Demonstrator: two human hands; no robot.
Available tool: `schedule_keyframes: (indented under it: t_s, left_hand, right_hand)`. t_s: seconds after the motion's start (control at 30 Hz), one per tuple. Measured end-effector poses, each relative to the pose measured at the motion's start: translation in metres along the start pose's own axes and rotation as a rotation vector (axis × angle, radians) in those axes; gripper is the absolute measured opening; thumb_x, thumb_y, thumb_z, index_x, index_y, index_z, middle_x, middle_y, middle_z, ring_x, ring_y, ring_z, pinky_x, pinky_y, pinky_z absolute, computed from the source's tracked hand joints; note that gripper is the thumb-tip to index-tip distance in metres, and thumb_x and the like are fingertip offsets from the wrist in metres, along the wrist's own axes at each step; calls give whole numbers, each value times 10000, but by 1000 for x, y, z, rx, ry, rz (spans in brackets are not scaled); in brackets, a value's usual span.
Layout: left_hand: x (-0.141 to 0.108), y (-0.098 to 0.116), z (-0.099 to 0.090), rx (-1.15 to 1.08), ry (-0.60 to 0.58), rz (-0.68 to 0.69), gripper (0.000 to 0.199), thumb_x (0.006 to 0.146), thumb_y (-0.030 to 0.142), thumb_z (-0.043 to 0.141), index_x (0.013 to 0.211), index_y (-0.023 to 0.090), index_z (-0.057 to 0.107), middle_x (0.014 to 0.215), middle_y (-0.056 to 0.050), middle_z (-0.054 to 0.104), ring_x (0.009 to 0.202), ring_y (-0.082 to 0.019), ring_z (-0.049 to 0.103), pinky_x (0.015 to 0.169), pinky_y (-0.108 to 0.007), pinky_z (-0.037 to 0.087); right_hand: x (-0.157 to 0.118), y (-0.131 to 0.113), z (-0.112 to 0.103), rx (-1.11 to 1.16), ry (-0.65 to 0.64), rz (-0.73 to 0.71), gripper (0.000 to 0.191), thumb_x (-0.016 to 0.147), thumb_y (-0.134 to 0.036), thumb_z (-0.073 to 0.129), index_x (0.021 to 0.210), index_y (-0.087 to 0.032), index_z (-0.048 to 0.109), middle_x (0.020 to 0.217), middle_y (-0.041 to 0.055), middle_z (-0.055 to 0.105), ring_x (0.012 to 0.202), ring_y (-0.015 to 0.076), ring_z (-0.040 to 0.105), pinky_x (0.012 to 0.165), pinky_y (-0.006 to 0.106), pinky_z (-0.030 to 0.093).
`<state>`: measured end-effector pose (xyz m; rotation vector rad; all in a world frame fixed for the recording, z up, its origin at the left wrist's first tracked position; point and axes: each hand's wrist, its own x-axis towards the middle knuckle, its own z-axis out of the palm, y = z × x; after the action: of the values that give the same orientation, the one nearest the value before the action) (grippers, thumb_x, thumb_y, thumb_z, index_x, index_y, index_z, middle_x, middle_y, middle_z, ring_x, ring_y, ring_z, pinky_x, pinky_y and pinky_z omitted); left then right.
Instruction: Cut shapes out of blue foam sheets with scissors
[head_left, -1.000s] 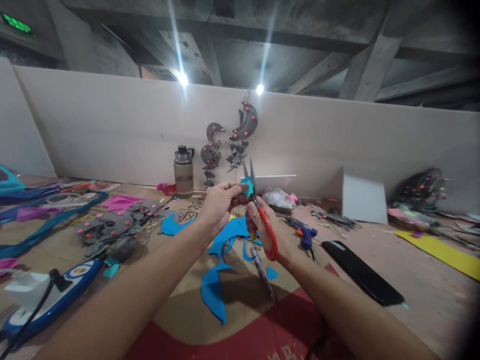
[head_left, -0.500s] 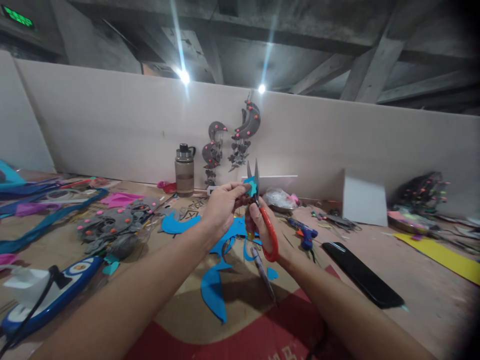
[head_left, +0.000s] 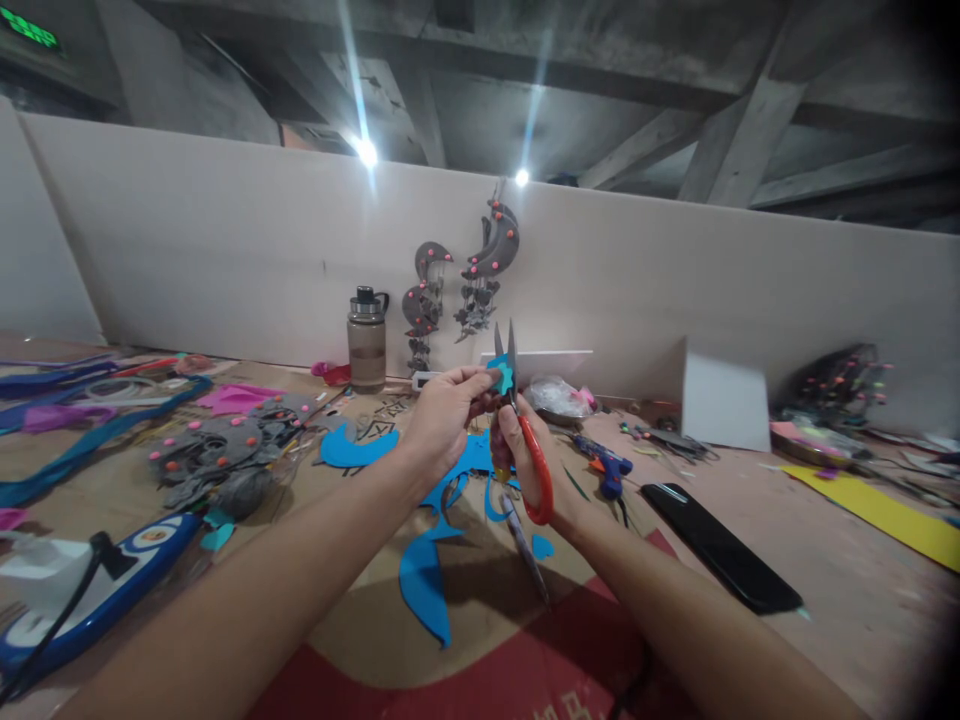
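Note:
Between the thumb and fingers of my left hand (head_left: 448, 408) is a small blue felt piece (head_left: 500, 376) with a lighter, wavy-edged shape against it. My right hand (head_left: 525, 450) grips red-handled scissors (head_left: 538, 480), blades parted and pointing up beside the felt. Whether the blades touch the felt I cannot tell. Below the hands lie blue felt scraps (head_left: 426, 580), a curved blue piece (head_left: 358, 449), a small blue heart (head_left: 542, 546) and a pen (head_left: 525, 550).
A water bottle (head_left: 367, 342) stands near the white partition (head_left: 225, 240), where grey moon ornaments (head_left: 495, 240) hang. Grey felt pieces (head_left: 214, 450) and a power strip (head_left: 112, 580) lie left. A glue gun (head_left: 609, 468), black phone (head_left: 720, 547) and yellow sheet (head_left: 874, 512) lie right.
The view has shifted slightly, so the table things sit a little farther left. Both hands, the felt piece and the parted scissors keep nearly the same pose.

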<state>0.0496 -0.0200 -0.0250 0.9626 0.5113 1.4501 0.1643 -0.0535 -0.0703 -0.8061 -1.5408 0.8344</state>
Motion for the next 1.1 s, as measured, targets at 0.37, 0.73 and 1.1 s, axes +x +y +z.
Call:
schedule_keyframes:
  t_s: [0.37, 0.73, 1.1]
  left_hand:
    - [1, -4, -1, -47, -7, 20, 137, 633, 162, 794, 648, 113, 666, 571, 20, 570, 524, -58, 509, 572, -189, 468]
    - [2, 0, -1, -52, -14, -21, 119, 653, 134, 788, 649, 106, 673, 561, 12, 578, 509, -50, 510, 537, -161, 453]
    - [17, 17, -21, 247, -162, -62, 283, 521, 262, 893, 624, 119, 672, 588, 4, 590, 534, -57, 491, 539, -190, 392]
  right_hand:
    - [0, -1, 1, -40, 56, -6, 456, 868, -668, 539, 866, -215, 485, 620, -58, 397, 496, 94, 361, 440, 223, 345]
    - [-2, -1, -1, -5, 66, 7, 429, 861, -628, 585, 803, -223, 456, 589, -67, 413, 458, 82, 368, 416, 214, 329]
    - [18, -9, -15, 174, 190, 25, 417, 817, -611, 640, 931, -240, 486, 589, -92, 411, 447, 73, 388, 391, 189, 349]
